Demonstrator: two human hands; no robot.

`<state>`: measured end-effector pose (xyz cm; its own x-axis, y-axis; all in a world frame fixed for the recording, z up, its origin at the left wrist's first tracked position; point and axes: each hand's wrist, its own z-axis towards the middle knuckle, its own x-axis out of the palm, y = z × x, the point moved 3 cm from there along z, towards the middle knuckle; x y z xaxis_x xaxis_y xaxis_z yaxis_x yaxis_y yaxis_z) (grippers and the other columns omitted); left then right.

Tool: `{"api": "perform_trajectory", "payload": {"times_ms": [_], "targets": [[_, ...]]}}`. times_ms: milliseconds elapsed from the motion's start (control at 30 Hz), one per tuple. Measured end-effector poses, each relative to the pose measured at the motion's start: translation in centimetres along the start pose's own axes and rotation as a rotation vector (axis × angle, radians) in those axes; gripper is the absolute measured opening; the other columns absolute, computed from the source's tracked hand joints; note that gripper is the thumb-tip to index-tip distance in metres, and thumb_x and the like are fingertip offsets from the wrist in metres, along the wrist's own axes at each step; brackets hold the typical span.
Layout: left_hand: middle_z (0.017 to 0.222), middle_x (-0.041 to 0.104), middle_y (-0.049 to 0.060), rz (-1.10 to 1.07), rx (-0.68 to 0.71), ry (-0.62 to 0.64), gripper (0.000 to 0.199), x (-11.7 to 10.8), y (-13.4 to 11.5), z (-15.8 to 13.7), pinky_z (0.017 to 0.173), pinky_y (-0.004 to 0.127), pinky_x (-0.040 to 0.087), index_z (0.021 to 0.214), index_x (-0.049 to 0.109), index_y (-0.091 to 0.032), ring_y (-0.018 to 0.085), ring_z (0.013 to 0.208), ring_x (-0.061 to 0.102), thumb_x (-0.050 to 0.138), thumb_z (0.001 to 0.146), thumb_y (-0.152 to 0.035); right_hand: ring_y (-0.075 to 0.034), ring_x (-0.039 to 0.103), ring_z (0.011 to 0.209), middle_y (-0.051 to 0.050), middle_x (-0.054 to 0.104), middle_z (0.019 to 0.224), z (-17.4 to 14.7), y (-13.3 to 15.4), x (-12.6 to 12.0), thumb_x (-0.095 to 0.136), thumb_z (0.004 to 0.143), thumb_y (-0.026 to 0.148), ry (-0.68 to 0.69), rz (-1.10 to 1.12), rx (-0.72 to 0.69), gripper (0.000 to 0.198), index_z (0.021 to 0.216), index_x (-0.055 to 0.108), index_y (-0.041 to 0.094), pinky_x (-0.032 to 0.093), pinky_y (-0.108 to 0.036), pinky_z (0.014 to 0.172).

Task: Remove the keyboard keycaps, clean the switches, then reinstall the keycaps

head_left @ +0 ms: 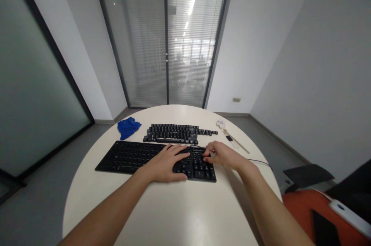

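Open surface [174,211] fronts the keyboard [127,157]; left hand [166,163] spreads fingers over it, right hand [222,154] curls at its right end, pinch unclear.

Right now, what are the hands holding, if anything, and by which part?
The left hand rests open across the keyboard, right of centre, no grip visible. The right hand bends over the number pad; whether it pinches anything cannot be told.

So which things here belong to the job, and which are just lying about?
Apparently the job:
Keyboard, under the left hand; right hand at its number keys
Loose keys beyond it
Perhaps the cloth, stick and wire tool

Apparently lying about:
White wad
White strip on the chair
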<state>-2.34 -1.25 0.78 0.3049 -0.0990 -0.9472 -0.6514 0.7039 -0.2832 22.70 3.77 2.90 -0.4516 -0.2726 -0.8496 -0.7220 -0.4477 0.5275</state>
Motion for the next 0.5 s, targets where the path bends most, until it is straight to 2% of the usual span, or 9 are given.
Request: {"api": "perform_trajectory", "payload": {"times_ms": [200,300,367,467,500], "targets": [[0.163,0.027,0.006,-0.011,0.004,-0.013,0.08,0.0,0.0,0.0,0.121,0.057,0.015,0.15,0.04,-0.032,0.035,0.148,0.025,0.065,0.081,-0.065,-0.019,0.064,0.071,-0.002,0.075,0.077,-0.1,0.0,0.2,0.071,0.072,0.024,0.002,0.056,-0.03,0.009,0.077,0.077,0.021,0.044,-0.028,0.064],[0.162,0.027,0.006,-0.017,0.01,-0.02,0.08,0.0,0.0,0.0,0.121,0.057,0.015,0.15,0.04,-0.032,0.035,0.148,0.025,0.066,0.081,-0.065,-0.02,0.064,0.074,-0.003,0.073,0.077,-0.4,0.2,0.2,0.07,0.072,0.024,-0.037,0.089,-0.109,0.007,0.074,0.076,0.021,0.046,-0.029,0.068],[0.162,0.028,0.006,-0.025,0.014,-0.029,0.08,0.0,0.1,-0.1,0.121,0.056,0.015,0.149,0.04,-0.032,0.035,0.148,0.025,0.066,0.081,-0.065,-0.02,0.065,0.079,-0.005,0.072,0.08,-0.4,0.0,0.3,0.068,0.078,0.029,-0.066,0.143,-0.152,0.013,0.075,0.076,0.02,0.048,-0.03,0.073],[0.162,0.027,0.006,-0.029,0.015,-0.031,0.08,0.1,0.2,-0.1,0.121,0.056,0.015,0.15,0.04,-0.033,0.035,0.148,0.025,0.065,0.081,-0.066,-0.022,0.065,0.087,-0.007,0.072,0.093,0.3,-1.6,0.3,0.058,0.089,0.036,-0.211,0.152,-0.099,0.026,0.096,0.075,0.019,0.05,-0.033,0.08],[0.162,0.027,0.006,-0.029,0.014,-0.03,0.08,0.1,0.2,-0.1,0.121,0.056,0.015,0.15,0.04,-0.033,0.035,0.148,0.025,0.065,0.081,-0.066,-0.023,0.065,0.087,-0.008,0.072,0.094,0.6,-2.5,0.1,0.056,0.09,0.035,-0.327,0.102,-0.036,0.029,0.105,0.073,0.018,0.05,-0.035,0.08]]}}
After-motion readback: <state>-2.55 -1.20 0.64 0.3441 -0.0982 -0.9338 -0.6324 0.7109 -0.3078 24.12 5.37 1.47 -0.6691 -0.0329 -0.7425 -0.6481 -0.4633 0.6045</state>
